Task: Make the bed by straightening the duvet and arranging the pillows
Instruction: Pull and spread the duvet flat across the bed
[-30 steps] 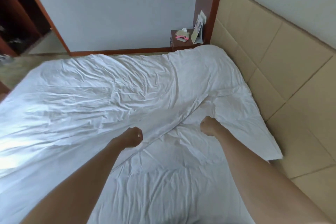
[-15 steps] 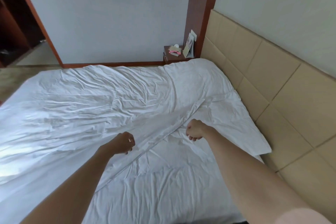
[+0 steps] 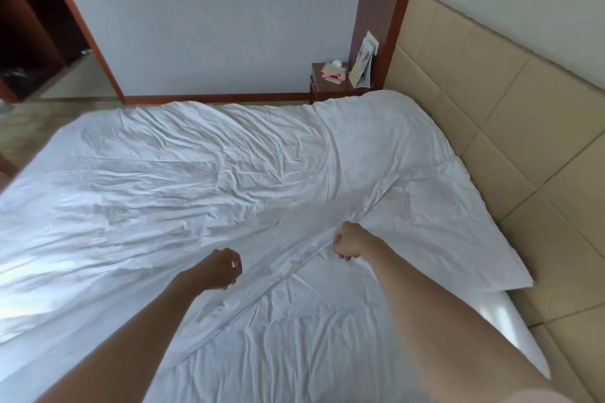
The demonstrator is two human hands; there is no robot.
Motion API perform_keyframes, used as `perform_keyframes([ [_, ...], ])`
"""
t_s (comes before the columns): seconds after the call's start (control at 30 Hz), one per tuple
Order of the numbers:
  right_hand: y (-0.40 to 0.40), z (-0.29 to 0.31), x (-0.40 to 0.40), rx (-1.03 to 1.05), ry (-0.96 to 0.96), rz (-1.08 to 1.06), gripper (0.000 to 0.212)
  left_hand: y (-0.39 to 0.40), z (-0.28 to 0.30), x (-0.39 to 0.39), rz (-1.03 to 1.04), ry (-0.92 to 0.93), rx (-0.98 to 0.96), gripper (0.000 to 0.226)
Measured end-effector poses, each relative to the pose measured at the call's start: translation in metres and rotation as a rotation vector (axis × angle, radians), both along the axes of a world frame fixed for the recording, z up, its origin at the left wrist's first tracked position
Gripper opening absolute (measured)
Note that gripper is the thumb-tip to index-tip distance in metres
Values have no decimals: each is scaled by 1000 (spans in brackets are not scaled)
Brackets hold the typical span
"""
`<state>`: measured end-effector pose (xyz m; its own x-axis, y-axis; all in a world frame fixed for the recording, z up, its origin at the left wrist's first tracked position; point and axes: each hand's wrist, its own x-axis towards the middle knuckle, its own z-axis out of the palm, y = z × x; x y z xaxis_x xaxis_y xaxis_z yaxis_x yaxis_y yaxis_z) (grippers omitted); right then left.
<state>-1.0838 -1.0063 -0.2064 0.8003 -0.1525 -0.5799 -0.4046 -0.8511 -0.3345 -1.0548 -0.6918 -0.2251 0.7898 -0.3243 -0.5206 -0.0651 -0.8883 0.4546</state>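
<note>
I have both hands out over the bed, and the thing to sort is the folded-back edge of the white duvet (image 3: pixel 203 193), which runs as a long diagonal ridge from near my left forearm up and away to the right, toward the tan headboard (image 3: pixel 510 114). My right hand (image 3: pixel 348 240) sits right on that ridge near its upper end, fingers curled into a fist on the bunched cloth, so I judge it is gripping the fold there. My left hand (image 3: pixel 222 268) is curled too, just on the left of the ridge lower down; whether it pinches any fabric I cannot tell from this angle. The turned-over flap lies to the right of the ridge, a flat triangle whose point reaches toward the headboard and overhangs the mattress edge. So the fold's long axis crosses between my hands, with the right hand the nearer to the part that needs pulling. As I read it, the next move means drawing that edge toward the headboard, along the diagonal's normal, to open the flap flat. No pillows are in view.
</note>
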Motion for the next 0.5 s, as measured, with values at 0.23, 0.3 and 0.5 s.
perform_keyframes([
  [0.23,40,-60,53,-12,54,79,11,39,-36,41,20,45,104,16],
  [0.3,50,-76,59,-34,72,90,9,48,-51,45,12,62,125,17],
  [0.5,100,-128,63,-73,180,110,22,80,-102,38,-23,180,150,19],
])
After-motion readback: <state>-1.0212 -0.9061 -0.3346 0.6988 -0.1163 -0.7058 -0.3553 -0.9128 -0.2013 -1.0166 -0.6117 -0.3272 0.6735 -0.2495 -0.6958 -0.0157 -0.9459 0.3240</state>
